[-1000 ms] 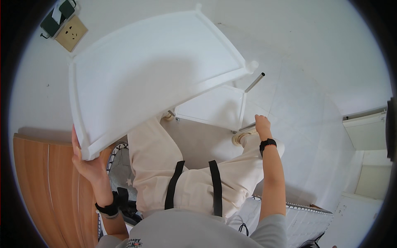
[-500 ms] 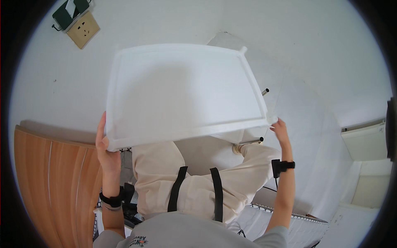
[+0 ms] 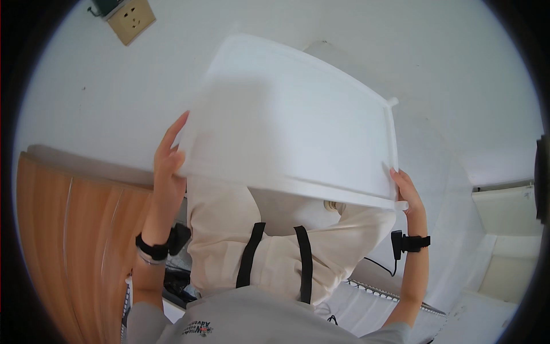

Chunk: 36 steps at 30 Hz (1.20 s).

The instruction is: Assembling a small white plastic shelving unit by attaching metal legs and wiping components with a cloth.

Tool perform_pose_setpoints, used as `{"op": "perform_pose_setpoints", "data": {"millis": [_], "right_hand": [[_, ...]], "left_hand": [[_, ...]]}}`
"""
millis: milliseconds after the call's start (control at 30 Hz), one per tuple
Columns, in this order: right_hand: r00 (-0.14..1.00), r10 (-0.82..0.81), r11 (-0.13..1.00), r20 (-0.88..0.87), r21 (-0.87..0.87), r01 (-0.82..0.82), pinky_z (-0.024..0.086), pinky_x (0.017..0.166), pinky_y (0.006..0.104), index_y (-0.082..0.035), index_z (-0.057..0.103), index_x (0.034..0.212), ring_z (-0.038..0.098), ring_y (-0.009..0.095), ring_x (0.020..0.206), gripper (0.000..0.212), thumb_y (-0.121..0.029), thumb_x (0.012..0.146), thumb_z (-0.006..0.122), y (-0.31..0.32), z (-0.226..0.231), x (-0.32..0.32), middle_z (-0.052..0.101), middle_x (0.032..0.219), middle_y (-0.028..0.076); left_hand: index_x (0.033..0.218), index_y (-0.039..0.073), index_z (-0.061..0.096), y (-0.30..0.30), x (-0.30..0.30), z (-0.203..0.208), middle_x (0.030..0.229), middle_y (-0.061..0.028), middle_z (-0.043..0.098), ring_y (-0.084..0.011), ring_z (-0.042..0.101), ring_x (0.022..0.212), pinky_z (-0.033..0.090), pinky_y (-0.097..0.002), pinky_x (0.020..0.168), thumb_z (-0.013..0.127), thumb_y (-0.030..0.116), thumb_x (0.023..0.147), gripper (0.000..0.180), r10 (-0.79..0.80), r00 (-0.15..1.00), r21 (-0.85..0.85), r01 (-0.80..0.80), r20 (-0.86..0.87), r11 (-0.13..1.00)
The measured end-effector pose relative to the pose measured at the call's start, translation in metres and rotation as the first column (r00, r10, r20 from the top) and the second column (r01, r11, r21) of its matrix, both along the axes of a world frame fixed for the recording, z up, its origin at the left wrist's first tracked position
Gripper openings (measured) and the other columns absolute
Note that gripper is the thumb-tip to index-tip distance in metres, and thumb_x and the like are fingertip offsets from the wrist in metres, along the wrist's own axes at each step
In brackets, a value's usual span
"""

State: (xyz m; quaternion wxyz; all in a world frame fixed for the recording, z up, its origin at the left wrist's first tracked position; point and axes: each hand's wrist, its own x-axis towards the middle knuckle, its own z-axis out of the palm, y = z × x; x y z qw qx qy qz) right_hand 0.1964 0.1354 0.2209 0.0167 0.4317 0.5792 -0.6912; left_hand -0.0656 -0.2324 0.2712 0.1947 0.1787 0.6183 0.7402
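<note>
A large white rectangular plastic panel [image 3: 309, 126] with a raised rim and short round stubs at its right corners is held up in front of me, over my knees. My left hand [image 3: 171, 155] grips its left edge near the lower corner, thumb on the near side and fingers stretched up along the edge. At the lower right corner, just above the stub, my right hand [image 3: 409, 186] is closed round the rim. The panel tilts, its right side lower than its left. Its underside is hidden.
A brown slatted wooden board [image 3: 74, 229] stands at the left. A beige wall socket [image 3: 132, 22] is at the upper left. White low furniture [image 3: 507, 209] lies along the right. Black cables [image 3: 381, 266] hang by my right forearm, and dark items [image 3: 180, 284] lie beside my left hip.
The panel has shifted right and turned clockwise, now covering the metal tube ends seen before. Both hands moved right with it; my right hand now wraps the rim more fully.
</note>
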Motion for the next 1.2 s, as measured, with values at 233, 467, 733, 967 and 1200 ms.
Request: {"op": "perform_pose_setpoints", "data": {"millis": [233,467,733,967,1200], "right_hand": [[0.994,-0.106,0.968,-0.015,0.227,0.106,0.044,0.076,0.0265,0.005,0.043,0.115,0.053,0.016,0.089,0.046,-0.022,0.08,0.056,0.006,0.001,0.001,0.054,0.099,0.01],[0.963,-0.27,0.912,-0.016,0.315,0.261,0.042,0.073,0.0266,0.005,0.048,0.108,0.052,0.015,0.081,0.042,-0.022,0.078,0.056,0.025,-0.047,0.017,0.055,0.092,0.008],[0.963,-0.266,0.893,-0.04,0.367,0.262,0.039,0.065,0.0247,0.005,0.052,0.101,0.048,0.013,0.073,0.038,-0.024,0.078,0.058,0.027,-0.069,0.026,0.053,0.083,0.005],[0.954,-0.247,0.847,-0.17,0.441,0.298,0.038,0.063,0.0238,0.004,0.053,0.097,0.047,0.01,0.07,0.029,-0.019,0.079,0.057,0.016,-0.058,0.014,0.053,0.079,0.003],[0.958,-0.228,0.847,-0.171,0.451,0.282,0.039,0.069,0.0249,0.004,0.051,0.102,0.048,0.011,0.076,0.032,-0.02,0.081,0.055,0.023,-0.064,0.019,0.053,0.086,0.004]], "left_hand": [[0.124,0.0,0.038,0.046,-0.062,0.001,0.119,-0.0107,0.045,-0.017,0.043,0.109,0.031,-0.0284,0.093,0.047,0.036,0.079,0.059,-0.219,0.973,-0.065,0.223,0.068,0.973],[0.12,0.001,0.042,0.081,-0.087,-0.054,0.113,-0.0099,0.049,-0.0172,0.046,0.105,0.034,-0.032,0.09,0.041,0.05,0.082,0.062,-0.421,0.843,-0.065,0.466,0.335,0.882],[0.12,0.002,0.043,0.085,-0.083,-0.083,0.112,-0.0101,0.051,-0.0176,0.045,0.106,0.034,-0.0313,0.089,0.036,0.06,0.082,0.07,-0.425,0.814,-0.175,0.521,0.395,0.836],[0.12,0.001,0.04,0.094,-0.099,-0.148,0.117,-0.0084,0.044,-0.0174,0.04,0.109,0.031,-0.0314,0.091,0.031,0.044,0.09,0.053,-0.259,0.922,-0.309,0.345,0.286,0.886],[0.121,0.001,0.038,0.091,-0.087,-0.146,0.115,-0.0071,0.044,-0.0147,0.039,0.106,0.03,-0.03,0.093,0.031,0.035,0.093,0.045,-0.204,0.962,-0.412,0.264,0.183,0.872]]}}
